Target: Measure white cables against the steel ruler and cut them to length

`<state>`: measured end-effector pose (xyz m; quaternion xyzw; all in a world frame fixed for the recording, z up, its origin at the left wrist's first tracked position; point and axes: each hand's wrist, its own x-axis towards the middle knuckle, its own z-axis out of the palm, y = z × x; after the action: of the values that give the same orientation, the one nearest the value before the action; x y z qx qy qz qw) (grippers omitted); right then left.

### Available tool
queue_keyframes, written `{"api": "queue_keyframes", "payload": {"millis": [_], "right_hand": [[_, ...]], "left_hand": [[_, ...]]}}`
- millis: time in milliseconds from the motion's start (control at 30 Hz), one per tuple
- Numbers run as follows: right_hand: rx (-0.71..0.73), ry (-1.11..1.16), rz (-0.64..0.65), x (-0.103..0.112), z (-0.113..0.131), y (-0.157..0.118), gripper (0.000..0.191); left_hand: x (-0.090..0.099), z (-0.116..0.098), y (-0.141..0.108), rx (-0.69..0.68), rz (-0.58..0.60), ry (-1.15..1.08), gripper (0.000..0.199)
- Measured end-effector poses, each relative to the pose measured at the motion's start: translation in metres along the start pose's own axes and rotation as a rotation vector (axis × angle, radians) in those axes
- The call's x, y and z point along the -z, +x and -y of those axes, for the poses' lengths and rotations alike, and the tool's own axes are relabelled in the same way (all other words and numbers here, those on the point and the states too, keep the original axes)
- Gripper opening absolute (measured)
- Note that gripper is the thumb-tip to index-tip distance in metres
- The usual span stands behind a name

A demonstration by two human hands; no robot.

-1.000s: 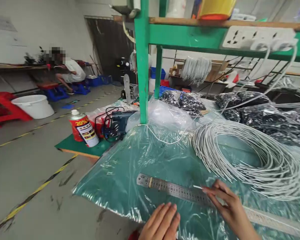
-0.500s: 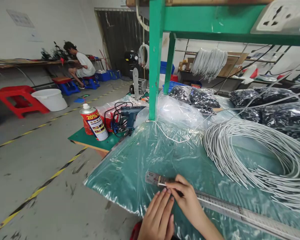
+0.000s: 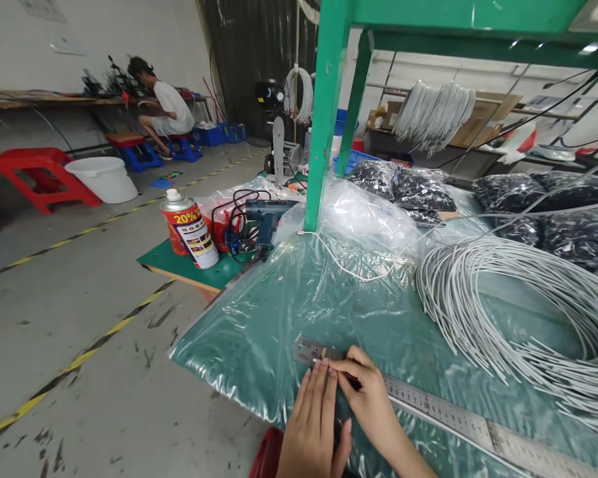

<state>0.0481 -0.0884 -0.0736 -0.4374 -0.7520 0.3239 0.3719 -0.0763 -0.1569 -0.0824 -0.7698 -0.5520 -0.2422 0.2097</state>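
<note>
— Where does the long flat steel ruler (image 3: pixel 428 406) lie?

— Flat on the green counter (image 3: pixel 259 332) under its clear plastic sheet, running from near the front edge off to the lower right. Its left end sits just beyond the fingertips of both hands.

— And the left hand (image 3: pixel 313 425)?

— Palm down, fingers (image 3: pixel 319 385) straight and close together, tips touching the ruler's left end. It grips nothing.

— The right hand (image 3: pixel 366 398)?

— Beside the left, touching it, resting on the ruler. Its fingers are curled narrow in a pinch at the ruler's edge; whether something thin sits in the pinch I cannot tell.

— What lies around?

— A big coil of white cable (image 3: pixel 523 312) to the right, well apart from the hands. Further back, a green steel post (image 3: pixel 323 113), a red and white spray can (image 3: pixel 189 229) and a blue power tool (image 3: pixel 266 216). A person (image 3: pixel 167 113) sits far off at the left wall.
</note>
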Motion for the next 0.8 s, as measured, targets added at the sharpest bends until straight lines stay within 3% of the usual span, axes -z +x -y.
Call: {"api": "queue_keyframes", "payload": {"millis": [800], "right_hand": [[0.003,-0.012,0.04,0.0066,0.0052,-0.0006,0.027]], "left_hand": [[0.0001,0.0015,0.0003,-0.033,-0.012,-0.022,0.05]]}}
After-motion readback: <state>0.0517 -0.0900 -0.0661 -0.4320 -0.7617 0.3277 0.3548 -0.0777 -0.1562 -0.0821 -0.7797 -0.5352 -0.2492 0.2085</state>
